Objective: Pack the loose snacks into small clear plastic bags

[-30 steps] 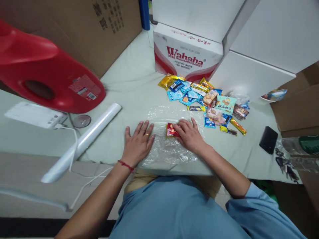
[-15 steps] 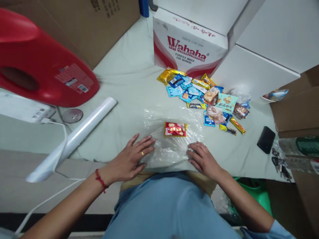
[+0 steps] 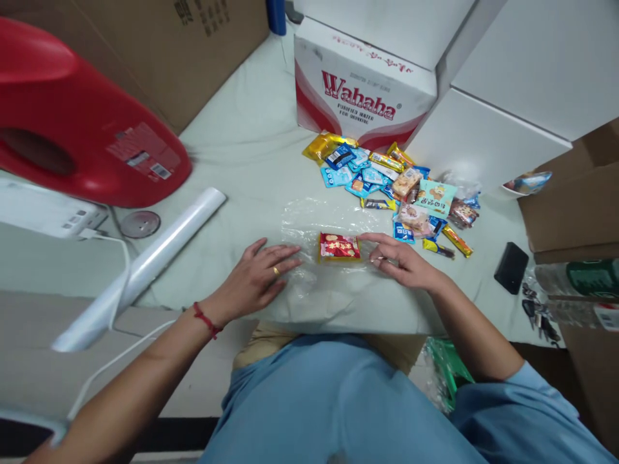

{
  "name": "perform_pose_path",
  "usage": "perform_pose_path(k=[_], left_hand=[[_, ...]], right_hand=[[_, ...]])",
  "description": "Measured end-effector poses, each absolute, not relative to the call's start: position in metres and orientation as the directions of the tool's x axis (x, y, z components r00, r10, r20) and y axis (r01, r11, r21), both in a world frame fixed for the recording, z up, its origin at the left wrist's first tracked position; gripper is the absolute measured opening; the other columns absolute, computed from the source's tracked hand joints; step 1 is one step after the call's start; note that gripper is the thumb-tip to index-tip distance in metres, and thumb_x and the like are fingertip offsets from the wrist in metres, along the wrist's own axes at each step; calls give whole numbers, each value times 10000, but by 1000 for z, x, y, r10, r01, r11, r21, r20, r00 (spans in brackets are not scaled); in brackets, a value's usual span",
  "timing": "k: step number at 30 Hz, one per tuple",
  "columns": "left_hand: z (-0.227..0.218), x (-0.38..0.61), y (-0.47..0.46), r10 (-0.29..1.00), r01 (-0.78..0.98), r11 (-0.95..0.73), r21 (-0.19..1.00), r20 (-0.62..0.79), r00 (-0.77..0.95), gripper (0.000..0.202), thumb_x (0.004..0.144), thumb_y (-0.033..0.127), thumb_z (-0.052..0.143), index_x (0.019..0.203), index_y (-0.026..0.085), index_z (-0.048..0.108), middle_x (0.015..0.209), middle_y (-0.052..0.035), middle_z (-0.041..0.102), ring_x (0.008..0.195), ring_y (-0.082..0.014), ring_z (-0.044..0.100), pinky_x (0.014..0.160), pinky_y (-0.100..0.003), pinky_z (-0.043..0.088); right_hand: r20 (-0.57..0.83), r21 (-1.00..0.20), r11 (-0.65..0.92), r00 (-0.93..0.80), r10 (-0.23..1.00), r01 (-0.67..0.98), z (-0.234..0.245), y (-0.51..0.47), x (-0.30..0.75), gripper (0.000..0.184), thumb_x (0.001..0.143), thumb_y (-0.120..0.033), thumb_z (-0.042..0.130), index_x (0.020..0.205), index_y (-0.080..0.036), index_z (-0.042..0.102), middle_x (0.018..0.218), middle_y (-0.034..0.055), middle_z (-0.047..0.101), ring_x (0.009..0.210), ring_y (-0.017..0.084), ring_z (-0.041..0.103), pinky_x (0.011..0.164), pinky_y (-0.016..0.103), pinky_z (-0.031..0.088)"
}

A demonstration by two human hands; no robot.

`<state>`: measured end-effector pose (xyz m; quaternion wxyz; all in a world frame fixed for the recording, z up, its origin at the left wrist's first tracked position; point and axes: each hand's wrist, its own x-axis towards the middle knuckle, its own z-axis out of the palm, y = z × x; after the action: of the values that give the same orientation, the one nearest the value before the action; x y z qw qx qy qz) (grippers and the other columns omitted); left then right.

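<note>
A red snack packet point(image 3: 339, 247) with gold edges lies on a thin sheet of clear plastic film point(image 3: 309, 216) on the table. The film's near part looks folded up against the packet. My left hand point(image 3: 264, 272), wearing a ring and a red wrist cord, rests palm down at the film's left side, fingers spread. On the other side, my right hand point(image 3: 399, 259) stretches its index finger to the packet's right end. Its other fingers are curled, with what looks like the film's edge at their tips.
Several wrapped snacks point(image 3: 382, 174) lie heaped before a Wahaha carton point(image 3: 362, 90). A roll of film point(image 3: 145, 264), a white power strip point(image 3: 48, 209) and a red jug point(image 3: 97, 129) are at left. A black box point(image 3: 511, 267), keys point(image 3: 539, 312) and bottles point(image 3: 575, 280) are at right.
My right hand has moved up and away from me, bringing the film's near edge toward the packet. Its index finger has straightened to the packet. My left hand has shifted only slightly.
</note>
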<state>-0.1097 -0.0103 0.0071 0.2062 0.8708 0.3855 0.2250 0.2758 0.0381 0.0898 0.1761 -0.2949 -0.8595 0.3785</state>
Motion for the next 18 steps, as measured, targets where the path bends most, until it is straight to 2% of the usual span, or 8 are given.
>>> perform_pose_path(k=[2, 4, 8, 10, 13, 15, 18], left_hand=[[5, -107, -5, 789, 579, -593, 560, 258, 558, 270, 1008, 324, 560, 1213, 344, 735, 1411, -35, 731, 1354, -276, 629, 1256, -596, 295], [5, -104, -2, 811, 551, -563, 615, 284, 512, 203, 1018, 346, 561, 1077, 313, 752, 1292, -31, 787, 1322, -271, 651, 1220, -575, 358], [13, -105, -2, 870, 476, -446, 758, 244, 427, 245, 1029, 339, 507, 1160, 275, 704, 1265, -64, 787, 1283, -255, 676, 1202, -530, 419], [14, -109, -3, 846, 445, -467, 764, 239, 477, 301, 998, 354, 527, 1247, 275, 677, 1358, -77, 746, 1352, -281, 633, 1249, -571, 358], [7, -114, -6, 775, 473, -566, 675, 242, 583, 411, 942, 363, 594, 1345, 314, 660, 1445, -73, 696, 1465, -333, 530, 1303, -677, 156], [1, -114, -6, 770, 532, -583, 614, 210, 603, 361, 952, 351, 616, 1302, 358, 703, 1403, -51, 719, 1479, -333, 510, 1301, -701, 86], [-4, -111, -4, 802, 578, -546, 606, 179, 570, 205, 997, 350, 600, 1109, 361, 772, 1297, -25, 763, 1453, -296, 540, 1304, -664, 138]], right_hand=[[36, -795, 513, -818, 574, 324, 84, 48, 270, 196, 1059, -230, 473, 941, -207, 628, 1537, 154, 606, 1337, 240, 643, 1069, 380, 518], [17, -826, 483, -843, 538, 292, 77, 55, 264, 205, 1056, -244, 467, 923, -207, 618, 1488, 152, 650, 1294, 238, 667, 1066, 388, 517], [15, -865, 409, -799, 602, 292, 66, 59, 259, 244, 1072, -313, 464, 896, -205, 595, 1473, 162, 659, 1222, 239, 686, 1005, 384, 532], [17, -871, 395, -786, 618, 291, 63, 58, 259, 273, 1081, -348, 467, 885, -207, 596, 1466, 160, 665, 1211, 237, 686, 980, 377, 531], [32, -860, 419, -788, 615, 292, 62, 56, 263, 278, 1087, -380, 472, 922, -213, 621, 1409, 150, 704, 1184, 236, 683, 1009, 406, 504], [47, -839, 459, -801, 597, 293, 63, 56, 265, 295, 1088, -404, 474, 930, -216, 638, 1347, 139, 738, 1092, 234, 682, 1035, 446, 476], [71, -813, 504, -810, 582, 292, 65, 55, 266, 354, 1081, -469, 490, 904, -220, 669, 1246, 121, 774, 1054, 244, 626, 1037, 465, 459]])
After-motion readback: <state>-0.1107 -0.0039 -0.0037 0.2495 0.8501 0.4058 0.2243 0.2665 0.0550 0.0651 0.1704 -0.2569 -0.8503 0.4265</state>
